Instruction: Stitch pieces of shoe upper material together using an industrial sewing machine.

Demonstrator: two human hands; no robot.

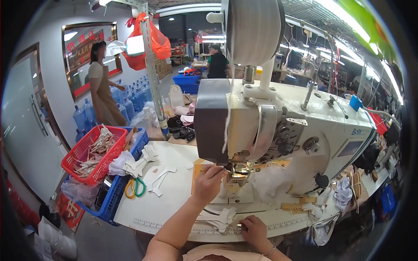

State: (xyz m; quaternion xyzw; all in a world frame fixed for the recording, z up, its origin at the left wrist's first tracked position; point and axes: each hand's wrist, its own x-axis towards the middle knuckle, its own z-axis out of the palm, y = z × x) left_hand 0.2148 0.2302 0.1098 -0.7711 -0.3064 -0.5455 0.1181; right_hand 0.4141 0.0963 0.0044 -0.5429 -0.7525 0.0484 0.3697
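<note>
The left hand (208, 185) is raised to the needle area of the sewing machine (300, 113), its thumb and fingertips pressed together; what is pinched between them cannot be told. The right hand (254, 229) is held low in front of the machine, fingers curled, and whether anything is gripped cannot be made out. Just beside it, in front of the machine, white cut pieces (221, 219) are piled on the white surface (141, 206), near a printed ruler strip (281, 223). Beneath the machine's arm, white fluff (271, 182) is heaped. To the machine's left, scissors (136, 188) with yellow and green handles are laid near more white pieces (141, 162). Farther left of the machine, a red basket (77, 166) filled with pale strips is set on a blue crate (106, 213). Beyond, left of the machine, blue water jugs (90, 113) are grouped near a standing person (106, 89).
</note>
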